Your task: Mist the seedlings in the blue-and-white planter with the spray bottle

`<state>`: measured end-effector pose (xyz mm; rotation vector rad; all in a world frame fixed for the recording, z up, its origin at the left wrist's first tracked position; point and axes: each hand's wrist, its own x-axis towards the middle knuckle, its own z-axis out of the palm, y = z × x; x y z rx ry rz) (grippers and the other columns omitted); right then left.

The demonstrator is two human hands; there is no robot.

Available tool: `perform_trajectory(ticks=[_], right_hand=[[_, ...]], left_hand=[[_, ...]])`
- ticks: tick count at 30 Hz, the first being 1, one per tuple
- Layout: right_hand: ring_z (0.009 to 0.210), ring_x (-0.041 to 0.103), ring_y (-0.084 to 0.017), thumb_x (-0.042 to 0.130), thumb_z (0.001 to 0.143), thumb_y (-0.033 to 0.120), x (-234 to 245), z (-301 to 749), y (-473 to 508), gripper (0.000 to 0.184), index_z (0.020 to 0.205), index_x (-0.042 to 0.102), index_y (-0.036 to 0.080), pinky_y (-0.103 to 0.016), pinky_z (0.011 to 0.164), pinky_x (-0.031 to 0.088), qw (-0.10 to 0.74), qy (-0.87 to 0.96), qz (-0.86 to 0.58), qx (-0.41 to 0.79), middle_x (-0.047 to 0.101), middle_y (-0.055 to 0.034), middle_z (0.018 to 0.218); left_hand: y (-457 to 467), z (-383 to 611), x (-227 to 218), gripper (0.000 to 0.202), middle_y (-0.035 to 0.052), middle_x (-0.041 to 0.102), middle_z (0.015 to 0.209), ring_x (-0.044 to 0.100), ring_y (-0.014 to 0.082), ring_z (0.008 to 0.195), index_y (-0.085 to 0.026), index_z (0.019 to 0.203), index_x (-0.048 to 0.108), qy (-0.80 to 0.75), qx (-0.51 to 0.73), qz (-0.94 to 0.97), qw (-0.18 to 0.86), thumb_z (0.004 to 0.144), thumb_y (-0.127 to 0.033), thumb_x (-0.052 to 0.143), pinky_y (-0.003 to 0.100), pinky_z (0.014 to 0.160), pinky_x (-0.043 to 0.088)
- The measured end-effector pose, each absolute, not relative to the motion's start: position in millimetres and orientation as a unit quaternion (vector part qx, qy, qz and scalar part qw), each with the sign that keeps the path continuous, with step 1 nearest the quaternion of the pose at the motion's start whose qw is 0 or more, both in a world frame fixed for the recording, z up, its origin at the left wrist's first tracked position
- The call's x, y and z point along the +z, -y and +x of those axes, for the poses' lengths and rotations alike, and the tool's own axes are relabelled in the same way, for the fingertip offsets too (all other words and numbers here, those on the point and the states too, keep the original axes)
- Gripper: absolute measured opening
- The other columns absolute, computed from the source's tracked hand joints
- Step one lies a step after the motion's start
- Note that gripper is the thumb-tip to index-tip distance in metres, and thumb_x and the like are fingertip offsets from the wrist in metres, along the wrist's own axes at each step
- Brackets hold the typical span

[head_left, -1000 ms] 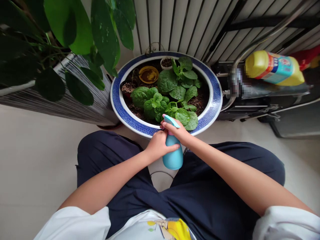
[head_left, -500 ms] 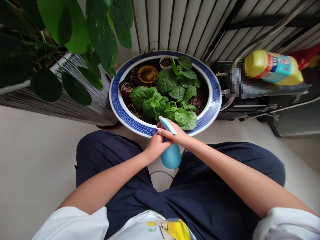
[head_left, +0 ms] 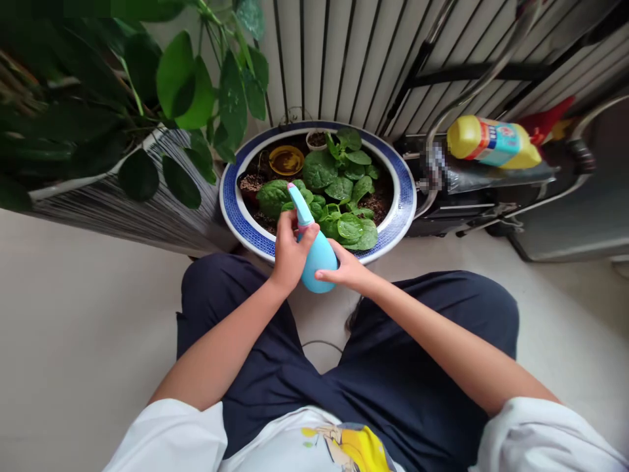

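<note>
A light-blue spray bottle (head_left: 319, 259) with a pale blue head and pink nozzle is tilted over the near rim of a big blue-and-white pot (head_left: 405, 196). My left hand (head_left: 291, 252) grips it at the neck, thumb across the collar. Lower down, my right hand (head_left: 344, 267) holds the body from the right, its thumb on the near side. Beyond the nozzle grow leafy green plants (head_left: 339, 190), some with wet, shiny leaves. A yellow dish (head_left: 285, 160) and a small white pot (head_left: 317, 139) sit on the soil behind them.
At left, a tall striped planter (head_left: 171, 190) bears a large-leaved plant (head_left: 184, 85) that overhangs the pot's side. A yellow bottle (head_left: 494, 141) lies on a metal-framed cart (head_left: 472, 210) at right. White slatted panels (head_left: 339, 59) stand behind the pot.
My right hand has moved from the spray head down to the body. My left hand has shifted up to the neck. The bottle's head now shows fully, and the view has shifted.
</note>
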<state>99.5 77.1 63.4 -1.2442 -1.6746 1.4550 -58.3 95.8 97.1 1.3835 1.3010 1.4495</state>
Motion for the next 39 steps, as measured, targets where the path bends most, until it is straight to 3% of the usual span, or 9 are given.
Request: perform_trajectory(ticks=[2,5,8,12,15,21,29,39], right_hand=[[0.108,0.060,-0.031,0.075,0.063,0.061,58,93,-61,0.082,0.128,0.049,0.017,-0.044,0.091,0.049,0.343,0.591,-0.513,0.519,0.062,-0.0120,0.121],[0.102,0.063,-0.031,0.073,0.065,0.060,56,89,-34,0.076,0.125,0.051,0.019,-0.042,0.088,0.049,0.357,0.582,-0.565,0.463,0.065,-0.0099,0.114],[0.100,0.065,-0.030,0.069,0.070,0.061,58,86,-8,0.071,0.126,0.050,0.022,-0.041,0.085,0.050,0.358,0.534,-0.624,0.444,0.068,-0.0086,0.110],[0.102,0.065,-0.031,0.070,0.070,0.058,59,81,5,0.067,0.122,0.049,0.022,-0.039,0.081,0.049,0.294,0.532,-0.662,0.439,0.067,-0.0101,0.114],[0.106,0.064,-0.034,0.071,0.070,0.058,56,77,-4,0.071,0.124,0.045,0.020,-0.039,0.081,0.048,0.216,0.577,-0.647,0.449,0.066,-0.0132,0.118],[0.103,0.065,-0.034,0.069,0.071,0.062,43,67,-13,0.071,0.120,0.043,0.018,-0.036,0.075,0.047,0.152,0.566,-0.639,0.498,0.066,-0.0149,0.114],[0.106,0.064,-0.036,0.071,0.068,0.061,41,66,-13,0.069,0.114,0.044,0.017,-0.037,0.075,0.047,0.126,0.532,-0.645,0.535,0.065,-0.0172,0.116],[0.108,0.064,-0.036,0.073,0.067,0.060,35,62,-13,0.073,0.117,0.045,0.015,-0.038,0.078,0.049,0.136,0.531,-0.637,0.543,0.064,-0.0176,0.119]], left_hand=[[-97,-51,93,0.049,0.0051,0.053,0.115,0.055,0.0174,0.104,-0.024,0.107,0.046,-0.566,0.595,0.460,0.338,0.072,-0.038,0.077,0.029,0.084,0.047],[-96,-44,95,0.064,0.0058,0.053,0.119,0.055,0.0190,0.108,-0.025,0.118,0.043,-0.534,0.561,0.457,0.438,0.066,-0.032,0.080,0.030,0.088,0.047],[-92,-41,102,0.054,0.0081,0.060,0.118,0.058,0.0228,0.110,-0.020,0.118,0.051,-0.464,0.459,0.492,0.577,0.071,-0.033,0.074,0.034,0.092,0.047],[-89,-38,98,0.050,0.0104,0.061,0.123,0.059,0.0252,0.115,-0.017,0.116,0.057,-0.487,0.409,0.447,0.629,0.072,-0.033,0.073,0.034,0.095,0.047],[-94,-38,83,0.051,0.0078,0.061,0.122,0.061,0.0199,0.108,-0.019,0.120,0.057,-0.511,0.429,0.429,0.609,0.072,-0.034,0.072,0.028,0.087,0.048],[-100,-38,58,0.030,0.0034,0.066,0.090,0.060,0.0139,0.077,-0.016,0.097,0.064,-0.544,0.394,0.528,0.520,0.076,-0.038,0.065,0.023,0.063,0.044],[-96,-38,52,0.026,0.0025,0.065,0.086,0.059,0.0133,0.074,-0.016,0.098,0.066,-0.549,0.383,0.546,0.504,0.079,-0.035,0.063,0.022,0.060,0.043],[-94,-39,50,0.024,0.0052,0.070,0.093,0.065,0.0185,0.085,-0.018,0.097,0.065,-0.552,0.367,0.608,0.437,0.082,-0.037,0.062,0.029,0.078,0.048]])
